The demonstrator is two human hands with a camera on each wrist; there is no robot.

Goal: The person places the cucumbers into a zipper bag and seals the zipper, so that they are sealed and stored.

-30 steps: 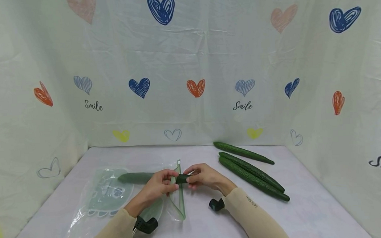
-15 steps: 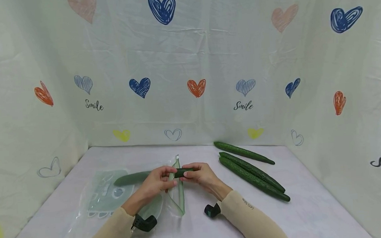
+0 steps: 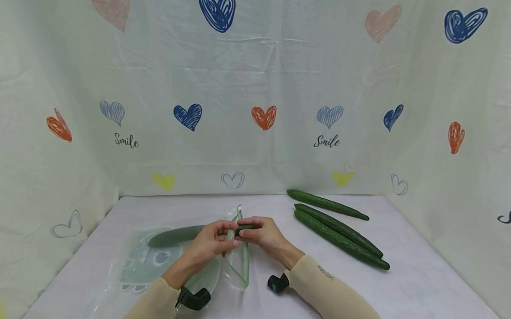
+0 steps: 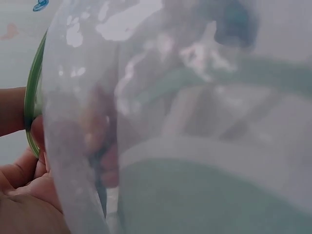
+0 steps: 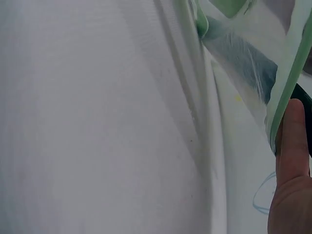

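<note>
A clear zip bag (image 3: pixel 126 279) with a pale green print lies on the table, its green-edged mouth (image 3: pixel 246 262) standing open to the right. Most of one cucumber (image 3: pixel 172 236) lies inside, seen through the plastic. My left hand (image 3: pixel 208 241) pinches the bag's edge at the mouth, beside the cucumber. At the cucumber's right end, my right hand (image 3: pixel 263 234) grips it with thumb and fingers, fingertips right at the opening. In the right wrist view, a finger (image 5: pixel 295 141) lies along the dark cucumber end next to the green zip strip. Bag plastic covers most of the left wrist view.
Three more cucumbers lie on the right of the table: one farther back (image 3: pixel 327 205) and two side by side, the nearer one (image 3: pixel 341 240) in front. A white cloth printed with hearts (image 3: pixel 263 117) walls the back and sides. Both wrists carry black cameras (image 3: pixel 278 283).
The cucumber has slid left, deeper into the bag, with less of its end showing. My right hand has moved left with it to the bag's mouth. My left hand stays nearly in place.
</note>
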